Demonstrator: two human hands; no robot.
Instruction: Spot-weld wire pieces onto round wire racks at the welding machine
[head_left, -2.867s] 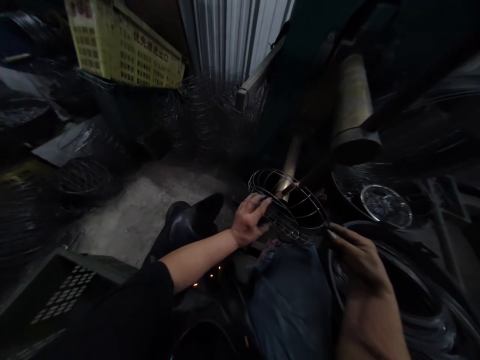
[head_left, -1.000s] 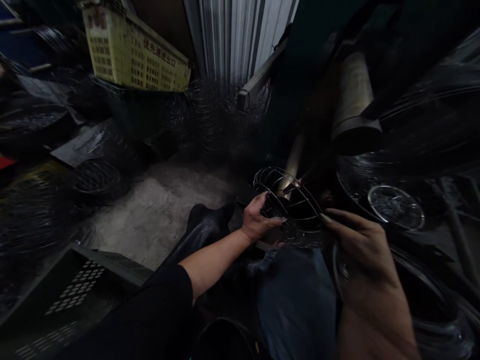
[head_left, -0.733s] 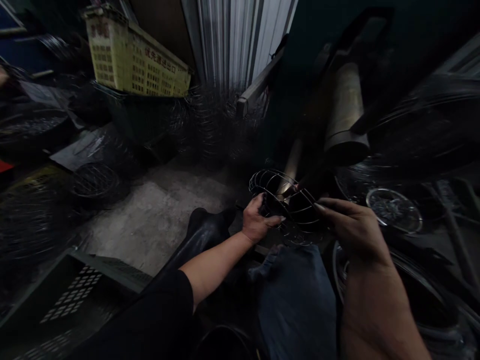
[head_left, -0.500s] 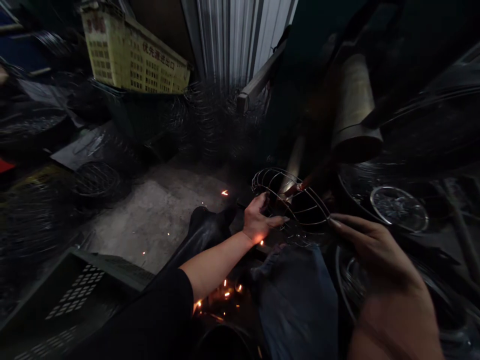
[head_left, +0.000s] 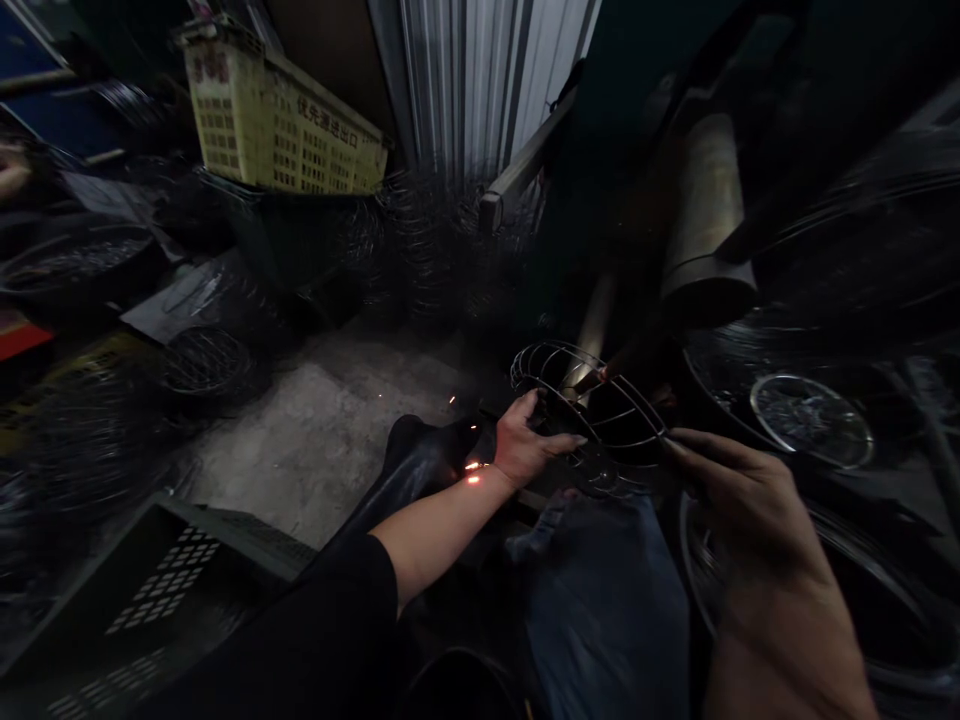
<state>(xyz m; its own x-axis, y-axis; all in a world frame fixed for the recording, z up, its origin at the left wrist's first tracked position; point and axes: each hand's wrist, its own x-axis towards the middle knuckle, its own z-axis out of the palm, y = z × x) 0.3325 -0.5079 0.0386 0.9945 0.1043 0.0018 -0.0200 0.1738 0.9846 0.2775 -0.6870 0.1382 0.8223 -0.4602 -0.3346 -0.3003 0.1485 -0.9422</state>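
A round, ribbed wire guard (head_left: 628, 412), curved like a shallow cage, is held between my two hands above my lap. My left hand (head_left: 525, 440) grips its near left side, thumb stretched along the wires. At its right rim, my right hand (head_left: 739, 485) pinches the wire between thumb and fingers. Just behind the rim, a copper-coloured rod tip (head_left: 604, 374) meets or nearly meets the wire; the exact contact is too dark to tell. A pale metal bar (head_left: 594, 335) slants down behind the guard. A few orange sparks (head_left: 474, 472) glow by my left wrist.
A thick metal cylinder (head_left: 709, 215) hangs at the upper right. A green crate (head_left: 161, 590) stands at lower left, a yellow crate (head_left: 292, 125) at the back. Wire pieces are piled around, and a round wire part (head_left: 811, 420) lies right. A person's hand (head_left: 11, 172) shows far left.
The sparks have become fewer, and those below my left forearm are gone. Both hands keep their hold on the wire guard. The whole view has shifted slightly.
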